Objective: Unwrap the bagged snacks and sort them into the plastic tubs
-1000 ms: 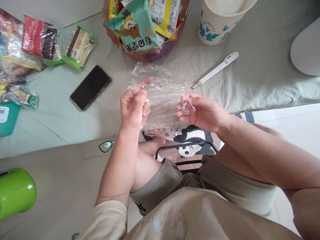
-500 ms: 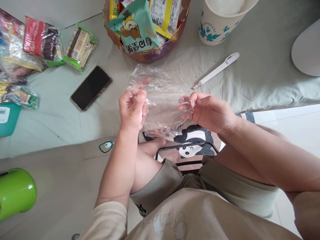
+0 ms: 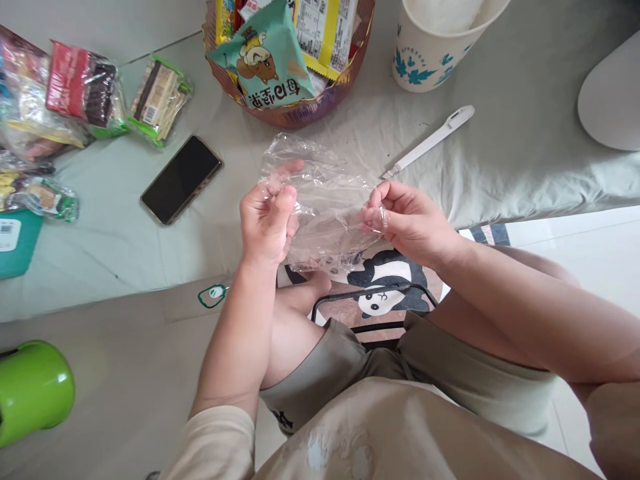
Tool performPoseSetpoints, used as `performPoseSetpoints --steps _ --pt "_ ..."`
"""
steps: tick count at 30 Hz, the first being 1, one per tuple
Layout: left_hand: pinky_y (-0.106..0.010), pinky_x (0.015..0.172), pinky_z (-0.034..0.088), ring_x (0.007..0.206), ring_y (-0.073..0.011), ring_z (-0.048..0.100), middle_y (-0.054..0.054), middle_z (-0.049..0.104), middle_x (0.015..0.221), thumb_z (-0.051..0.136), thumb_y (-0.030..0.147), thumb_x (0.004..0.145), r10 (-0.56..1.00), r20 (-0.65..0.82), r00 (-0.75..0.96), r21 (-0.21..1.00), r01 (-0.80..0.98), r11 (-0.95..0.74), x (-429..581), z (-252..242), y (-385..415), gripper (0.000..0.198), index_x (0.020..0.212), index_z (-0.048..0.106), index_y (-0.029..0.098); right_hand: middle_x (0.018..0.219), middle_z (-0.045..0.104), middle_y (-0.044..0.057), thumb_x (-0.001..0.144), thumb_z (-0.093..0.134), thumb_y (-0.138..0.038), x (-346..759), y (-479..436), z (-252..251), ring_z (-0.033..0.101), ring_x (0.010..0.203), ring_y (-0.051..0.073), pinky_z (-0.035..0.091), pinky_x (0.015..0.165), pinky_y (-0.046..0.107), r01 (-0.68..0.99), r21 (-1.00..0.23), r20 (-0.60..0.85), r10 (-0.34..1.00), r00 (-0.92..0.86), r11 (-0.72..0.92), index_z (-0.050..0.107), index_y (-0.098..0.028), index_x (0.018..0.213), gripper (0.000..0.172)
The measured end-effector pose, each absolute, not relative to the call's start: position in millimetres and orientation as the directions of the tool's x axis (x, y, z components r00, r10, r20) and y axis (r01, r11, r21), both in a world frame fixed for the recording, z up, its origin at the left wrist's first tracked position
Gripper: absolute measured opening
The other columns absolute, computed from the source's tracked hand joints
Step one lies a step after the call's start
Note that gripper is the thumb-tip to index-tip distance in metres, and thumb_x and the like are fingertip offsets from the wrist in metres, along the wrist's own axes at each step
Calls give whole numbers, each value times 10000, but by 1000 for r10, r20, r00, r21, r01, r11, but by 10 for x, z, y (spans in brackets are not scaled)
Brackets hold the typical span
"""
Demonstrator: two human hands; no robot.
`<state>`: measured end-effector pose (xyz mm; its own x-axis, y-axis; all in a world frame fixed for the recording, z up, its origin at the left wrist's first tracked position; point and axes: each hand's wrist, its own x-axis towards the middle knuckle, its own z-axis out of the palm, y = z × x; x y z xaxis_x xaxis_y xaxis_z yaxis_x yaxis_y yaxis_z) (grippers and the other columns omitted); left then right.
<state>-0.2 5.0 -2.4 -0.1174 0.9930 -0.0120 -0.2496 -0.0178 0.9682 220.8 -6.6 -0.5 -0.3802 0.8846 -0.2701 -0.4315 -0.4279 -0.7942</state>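
A clear, crinkled plastic bag [image 3: 330, 207] is stretched between my two hands, above my lap and the near edge of the covered table. My left hand [image 3: 270, 220] is closed on its left side, the index finger showing through the film. On the other side, my right hand [image 3: 407, 217] pinches the bag's right edge with thumb and fingers. Just beyond the right hand lies a white utility knife [image 3: 433, 140], its blade end toward the bag. No contents can be made out in the bag.
Behind the bag stands a bowl [image 3: 285, 115] of packaged snacks. A paper cup [image 3: 420, 63] is at the back right. To the left lie a phone [image 3: 181, 179] and several snack packs [image 3: 83, 87]. A green bin [image 3: 37, 393] stands on the floor at the lower left.
My right fingers have closed from a looser, spread hold into a pinch on the bag's edge. My left hand keeps its grip, hardly moved.
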Motion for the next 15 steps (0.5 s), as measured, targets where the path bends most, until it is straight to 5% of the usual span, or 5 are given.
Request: performPoseSetpoints --steps 15 --pt "-255 269 140 308 10 307 23 826 1082 849 540 788 961 93 -261 968 -203 -148 115 -72 27 440 623 587 228 716 581 -36 744 900 -379 2165 -89 48 548 667 67 496 630 205 -462 -772 -333 897 -292 -437 633 -204 787 323"
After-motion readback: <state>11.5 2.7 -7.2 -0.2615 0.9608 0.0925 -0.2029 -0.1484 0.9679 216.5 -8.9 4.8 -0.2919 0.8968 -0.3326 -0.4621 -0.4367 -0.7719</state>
